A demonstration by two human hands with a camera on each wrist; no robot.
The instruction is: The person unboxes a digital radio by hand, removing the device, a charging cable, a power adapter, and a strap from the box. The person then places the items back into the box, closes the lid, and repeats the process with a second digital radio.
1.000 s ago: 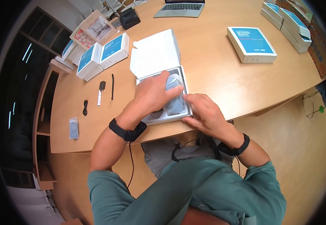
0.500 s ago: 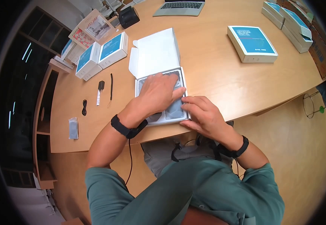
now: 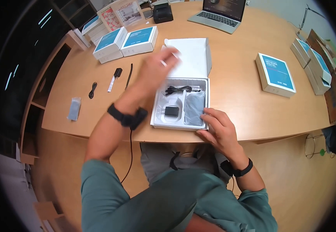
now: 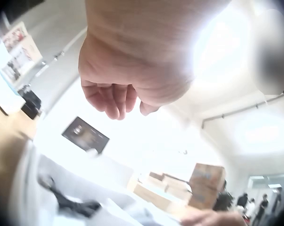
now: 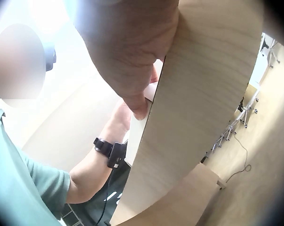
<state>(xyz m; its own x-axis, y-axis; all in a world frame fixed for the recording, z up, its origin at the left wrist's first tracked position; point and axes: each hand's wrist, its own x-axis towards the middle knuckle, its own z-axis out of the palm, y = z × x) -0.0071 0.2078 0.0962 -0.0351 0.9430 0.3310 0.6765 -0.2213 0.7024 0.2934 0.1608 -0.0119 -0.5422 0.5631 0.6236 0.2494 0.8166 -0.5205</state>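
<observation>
An open white box (image 3: pixel 157 124) sits near the table's front edge, its lid (image 3: pixel 193 58) folded back. Its white tray holds a flat grey item in a clear plastic sleeve (image 3: pixel 194 108), a black power adapter (image 3: pixel 171 111) and a coiled black cable (image 3: pixel 178 90). My left hand (image 3: pixel 157 69), blurred in the head view, is raised over the box's left side by the lid. In the left wrist view its fingers (image 4: pixel 114 101) hang loosely curled with nothing in them. My right hand (image 3: pixel 221 131) grips the box's front right corner, thumb low at the front and fingers at the right rim.
Left of the box lie a black cable (image 3: pixel 93 90), a black-ended piece with a white strip (image 3: pixel 115 79), a black strap (image 3: pixel 129 76) and a sleeved item (image 3: pixel 74 108). Blue-topped boxes (image 3: pixel 139 40) stand behind; another (image 3: pixel 275 75) lies right. A laptop (image 3: pixel 218 19) sits at the back.
My left hand has come out of the box and moved up and left, uncovering the sleeved item, adapter and cable. The right hand stays at the corner. The head view has shifted.
</observation>
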